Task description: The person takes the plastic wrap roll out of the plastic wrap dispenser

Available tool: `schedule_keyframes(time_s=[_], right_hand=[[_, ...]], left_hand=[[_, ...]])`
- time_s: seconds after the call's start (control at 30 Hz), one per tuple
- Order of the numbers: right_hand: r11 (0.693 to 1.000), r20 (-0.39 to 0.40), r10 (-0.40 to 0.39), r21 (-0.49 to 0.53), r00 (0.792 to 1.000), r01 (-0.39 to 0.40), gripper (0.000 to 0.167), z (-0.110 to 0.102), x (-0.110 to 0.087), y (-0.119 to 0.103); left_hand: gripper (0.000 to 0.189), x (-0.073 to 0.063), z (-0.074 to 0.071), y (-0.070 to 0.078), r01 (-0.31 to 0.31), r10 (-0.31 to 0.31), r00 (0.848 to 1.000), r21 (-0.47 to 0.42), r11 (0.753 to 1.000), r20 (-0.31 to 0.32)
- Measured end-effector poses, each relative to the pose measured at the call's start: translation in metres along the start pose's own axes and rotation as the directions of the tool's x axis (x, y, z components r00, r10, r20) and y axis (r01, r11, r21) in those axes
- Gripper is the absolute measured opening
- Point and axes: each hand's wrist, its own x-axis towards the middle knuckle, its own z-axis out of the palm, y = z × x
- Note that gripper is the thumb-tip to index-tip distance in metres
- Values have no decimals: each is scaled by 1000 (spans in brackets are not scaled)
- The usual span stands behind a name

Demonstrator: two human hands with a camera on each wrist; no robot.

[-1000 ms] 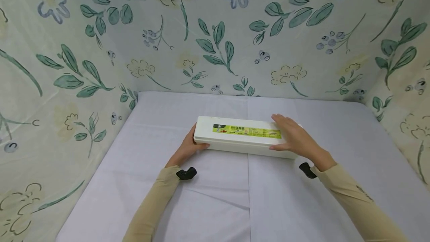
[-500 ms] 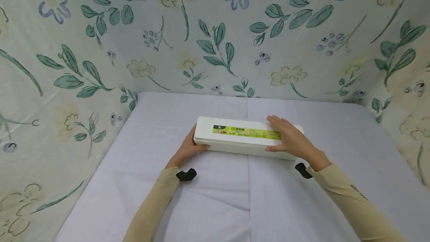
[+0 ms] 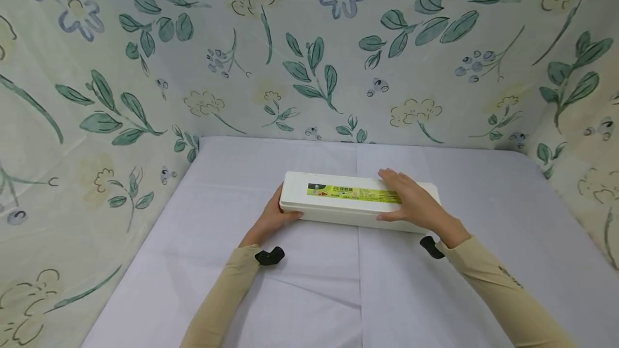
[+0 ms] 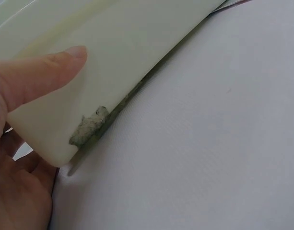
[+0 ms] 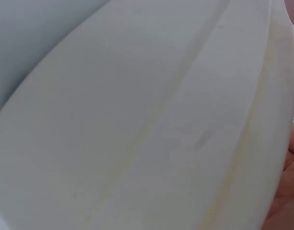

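A long white cling film box (image 3: 338, 216), with a green and yellow label (image 3: 353, 193) on its lid, lies on the white cloth. My left hand (image 3: 271, 220) grips its left end, thumb on the front face and fingers around the end. In the left wrist view that thumb (image 4: 46, 72) presses the box's side, above a rough grey patch (image 4: 90, 126) near the bottom corner. My right hand (image 3: 418, 203) spans the lid toward the right end, thumb at the front and fingers reaching the back edge. It covers the label's right end. The box fills most of the right wrist view.
White cloth (image 3: 300, 283) with a centre crease covers the table. Floral fabric (image 3: 309, 52) hangs behind it and along both sides. Each wrist carries a small black device (image 3: 270, 256).
My right hand has slid a little left along the lid, covering more of the label and baring the box's right end. The left hand keeps its hold on the other end.
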Motion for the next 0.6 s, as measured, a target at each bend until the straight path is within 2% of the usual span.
schedule_keyframes(time_s=[0.2,0.43,0.57,0.6], right_hand=[[1000,-7,-22,2,1000,22,108,2,1,-2],[999,-9,-52,0,999,52,107,5,6,-7],[998,-8,-63,-2,998,63,108,8,9,-9],[998,-6,-60,0,998,60,108,9,9,-9]], left_hand=[[103,0,0,5,34,-34,999,-12,999,11],[100,-10,-1,29,24,-25,998,6,1000,51],[99,-11,-2,29,7,-7,999,-13,1000,53],[100,-10,-3,25,-3,4,999,-14,1000,49]])
